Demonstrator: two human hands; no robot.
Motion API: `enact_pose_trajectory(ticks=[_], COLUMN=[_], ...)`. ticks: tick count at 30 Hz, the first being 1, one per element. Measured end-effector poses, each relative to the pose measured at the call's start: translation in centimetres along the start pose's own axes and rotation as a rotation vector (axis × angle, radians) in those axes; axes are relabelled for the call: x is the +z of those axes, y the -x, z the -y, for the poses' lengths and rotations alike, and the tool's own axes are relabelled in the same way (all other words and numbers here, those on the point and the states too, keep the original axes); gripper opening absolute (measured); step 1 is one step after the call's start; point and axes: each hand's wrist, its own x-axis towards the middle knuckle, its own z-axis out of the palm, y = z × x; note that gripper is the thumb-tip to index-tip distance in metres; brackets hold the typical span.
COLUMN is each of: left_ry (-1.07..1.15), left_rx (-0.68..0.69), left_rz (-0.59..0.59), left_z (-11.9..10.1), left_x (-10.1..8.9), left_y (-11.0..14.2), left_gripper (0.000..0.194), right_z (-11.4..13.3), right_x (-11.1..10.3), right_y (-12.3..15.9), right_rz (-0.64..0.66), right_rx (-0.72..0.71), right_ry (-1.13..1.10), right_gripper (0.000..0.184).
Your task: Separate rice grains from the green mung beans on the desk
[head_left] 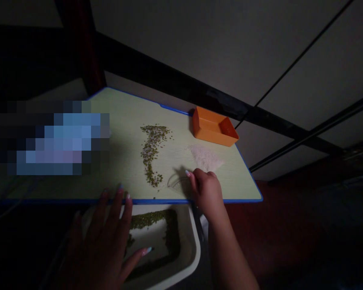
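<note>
My right hand [207, 189] is closed above the near edge of a pale folding table [124, 161]. Thin tweezers [175, 179] stick out from its fingers, their tips pointing left at the lower end of a curved strip of small green beans mixed with white grains [151, 155]. Just beyond that hand lies a heap of fine white grains [206, 157], probably rice. My left hand [104, 237] spreads its fingers over a white basin [195, 245], fingertips by the table's edge. Green beans [172, 233] line the basin's bottom around a bare middle.
An orange open box [216, 127] stands at the table's back right corner. A pixelated bluish patch [63, 139] hides something on the left. Behind the table is a pale panelled wall [184, 48] with dark strips. Reddish floor [260, 233] shows at right.
</note>
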Motion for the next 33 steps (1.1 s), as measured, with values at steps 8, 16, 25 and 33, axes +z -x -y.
enact_pose_trajectory(ticks=[8,16,25,33], left_ry=[0.012,-0.014,-0.019,-0.019], left_rx=[-0.020,-0.019,-0.001,0.001], left_rz=[0.001,0.025,0.032,0.002], left_z=[-0.3,-0.1,0.0,0.0], left_x=[-0.2,-0.1,-0.3,-0.1], left_y=[-0.1,0.0,0.0,0.0], left_gripper=[0.092,0.093,0.092,0.091], right_z=[0.1,1.3,1.6,2.3], right_x=[0.2,0.1,-0.2,0.1], right_y=[0.0,-0.2,-0.8,-1.0], right_rz=[0.005,-0.002,-0.001,0.028], right_rx=[0.058,-0.004,0.012,-0.126], right_ry=[0.014,0.003,0.044,0.019], right_gripper=[0.028,0.027,0.028,0.029])
